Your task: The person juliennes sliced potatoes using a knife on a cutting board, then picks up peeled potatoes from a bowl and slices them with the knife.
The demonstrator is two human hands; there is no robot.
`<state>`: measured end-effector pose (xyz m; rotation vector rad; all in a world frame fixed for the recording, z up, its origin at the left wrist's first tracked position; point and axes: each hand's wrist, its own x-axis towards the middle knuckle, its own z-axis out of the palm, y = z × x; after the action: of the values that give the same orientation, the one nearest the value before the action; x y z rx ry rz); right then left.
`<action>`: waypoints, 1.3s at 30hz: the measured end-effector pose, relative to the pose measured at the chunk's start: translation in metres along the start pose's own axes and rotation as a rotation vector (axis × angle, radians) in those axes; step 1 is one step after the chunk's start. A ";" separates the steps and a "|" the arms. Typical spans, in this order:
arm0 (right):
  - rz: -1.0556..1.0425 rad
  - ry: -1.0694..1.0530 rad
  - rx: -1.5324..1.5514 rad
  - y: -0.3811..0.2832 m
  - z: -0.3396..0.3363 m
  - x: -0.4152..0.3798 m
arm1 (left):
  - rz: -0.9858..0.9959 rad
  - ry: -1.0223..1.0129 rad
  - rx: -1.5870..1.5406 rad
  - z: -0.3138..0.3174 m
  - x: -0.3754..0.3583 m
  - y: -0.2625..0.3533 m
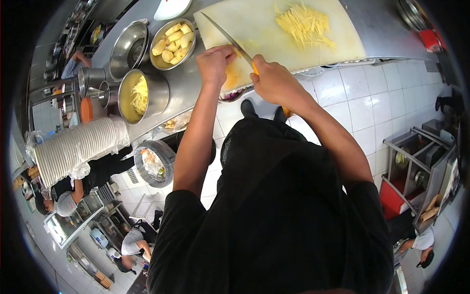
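Observation:
My right hand point(276, 81) is wrapped round the orange handle of a long kitchen knife point(226, 35). The blade points up and left over a pale cutting board point(342, 46). Close beside the blade is my left hand point(213, 63), its fingers curled together near the board's left edge; what they hold, if anything, is hidden. A loose pile of thin yellow potato strips point(303, 25) lies at the board's far right. Left of the board, peeled potatoes point(174, 44) fill a metal bowl point(153, 58). Nearer stands a metal pot point(157, 97) with more strips point(140, 95) inside.
An empty-looking steel bowl point(120, 51) and a tall stack of white plates point(81, 147) stand along the counter. Below is a round bin point(169, 169) with scraps. Other people are at left, lower left and lower right. A shelved cart point(411, 161) stands right.

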<state>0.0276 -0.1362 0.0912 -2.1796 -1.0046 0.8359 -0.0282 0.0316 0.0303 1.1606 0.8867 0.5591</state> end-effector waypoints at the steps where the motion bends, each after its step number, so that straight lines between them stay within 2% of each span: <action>1: -0.007 0.004 -0.002 0.000 0.000 0.001 | -0.001 0.000 -0.002 0.000 0.000 0.000; 14: -0.053 0.057 -0.054 0.014 0.028 0.059 | -0.015 -0.007 0.014 -0.001 0.003 0.001; 24: -0.016 0.009 -0.031 0.002 0.001 0.010 | -0.013 -0.004 0.008 -0.001 0.004 -0.001; 39: 0.011 -0.019 -0.036 -0.004 -0.001 0.006 | -0.014 -0.015 -0.002 0.000 -0.001 0.002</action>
<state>0.0300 -0.1297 0.0929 -2.2130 -1.0251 0.8520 -0.0287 0.0318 0.0326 1.1546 0.8803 0.5388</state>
